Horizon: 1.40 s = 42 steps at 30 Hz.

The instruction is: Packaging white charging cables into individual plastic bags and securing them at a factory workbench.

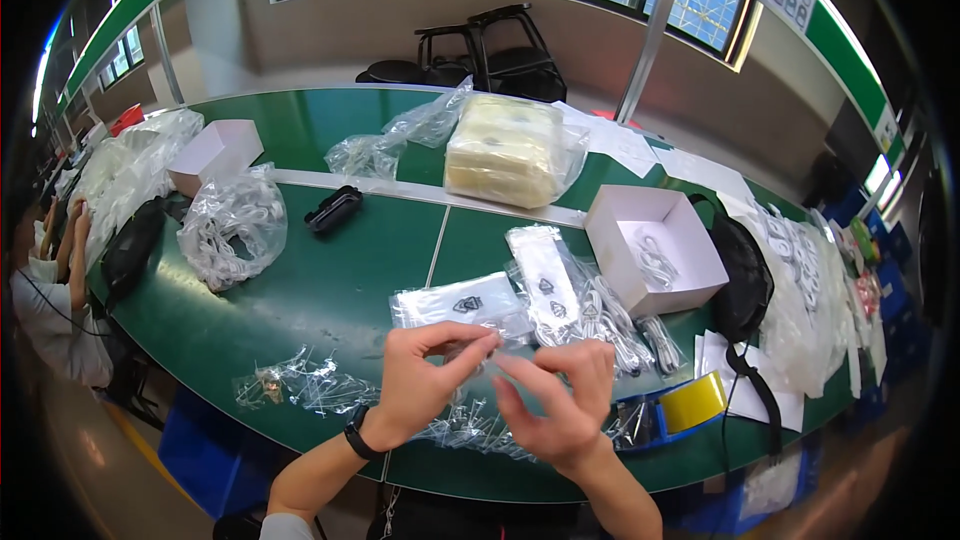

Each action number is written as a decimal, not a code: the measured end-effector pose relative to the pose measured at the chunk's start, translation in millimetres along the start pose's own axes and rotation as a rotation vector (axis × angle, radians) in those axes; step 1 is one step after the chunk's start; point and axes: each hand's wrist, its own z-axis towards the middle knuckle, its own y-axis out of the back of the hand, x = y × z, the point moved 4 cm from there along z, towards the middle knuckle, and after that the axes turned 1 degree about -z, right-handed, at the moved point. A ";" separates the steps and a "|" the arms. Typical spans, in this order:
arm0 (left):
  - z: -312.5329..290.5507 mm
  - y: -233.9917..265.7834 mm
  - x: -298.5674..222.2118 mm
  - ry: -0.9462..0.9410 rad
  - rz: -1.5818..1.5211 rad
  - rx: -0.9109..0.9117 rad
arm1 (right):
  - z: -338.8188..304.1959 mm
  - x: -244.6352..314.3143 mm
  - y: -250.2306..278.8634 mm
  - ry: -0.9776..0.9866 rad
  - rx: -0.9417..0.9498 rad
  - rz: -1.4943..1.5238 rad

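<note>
Both my hands meet above the near middle of the green table (330,325). My left hand (425,375), with a dark band on its wrist, is closed in a pinch; what it holds is too small to make out. Close beside those fingertips is my right hand (565,405), its thumb and index finger apart, with nothing visible between them. Beneath the hands lie several thin clear-and-silver wire-like pieces (470,430), partly hidden. Just beyond are flat clear plastic bags (455,300) with a dark printed mark and bagged white cables (610,325).
An open white box (655,285) holding a white cable stands right, beside a black pouch (740,275). A tape dispenser (690,405) with yellow tape sits near right. Farther back are a wrapped yellowish stack (505,150), a black object (333,210) and bagged cables (232,230). Another person (60,310) sits left.
</note>
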 end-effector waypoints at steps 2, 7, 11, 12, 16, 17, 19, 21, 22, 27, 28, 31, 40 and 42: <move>-2.4 -3.8 -5.5 -0.038 0.043 0.018 | 1.6 0.1 -5.7 -0.044 0.021 -0.097; -6.8 -2.2 -1.0 -0.110 0.182 0.086 | 0.2 -5.6 -9.3 -0.036 0.109 -0.136; -3.8 -7.0 -0.4 -0.042 0.087 0.092 | 1.4 -11.4 -10.3 -0.095 0.086 -0.122; -3.0 -6.5 2.2 -0.032 0.082 0.096 | 2.8 -14.9 -10.7 -0.164 0.118 -0.048; -2.1 -9.2 -2.3 0.025 0.080 0.174 | -1.8 -29.3 -10.2 -0.279 0.205 0.143; -2.1 -8.7 -1.1 0.026 0.081 0.175 | -2.0 -30.6 -9.8 -0.280 0.205 0.144; -1.7 -9.7 1.4 0.014 0.103 0.212 | -2.1 -32.5 -9.2 -0.278 0.194 0.145; -1.7 -11.4 1.5 0.032 0.051 0.205 | -3.2 -34.1 -9.3 -0.310 0.187 0.143; -1.6 -12.0 1.6 0.049 -0.001 0.197 | -3.8 -35.6 -9.6 -0.340 0.180 0.141; 0.1 -9.6 7.7 0.104 -0.022 0.160 | -4.4 -32.6 -8.4 -0.300 0.096 0.093; 0.3 -8.5 8.3 0.104 -0.008 0.145 | -3.5 -26.7 -6.1 -0.198 0.065 0.066; 1.2 -9.6 4.2 0.040 0.022 0.148 | -1.7 -18.9 -9.6 -0.086 0.159 -0.019; -4.6 -10.3 1.7 -0.119 0.214 0.155 | -3.8 -23.6 -14.8 -0.065 0.222 -0.078; -4.7 -10.4 -0.3 -0.150 0.264 0.173 | -4.8 -24.1 -15.0 -0.060 0.222 -0.096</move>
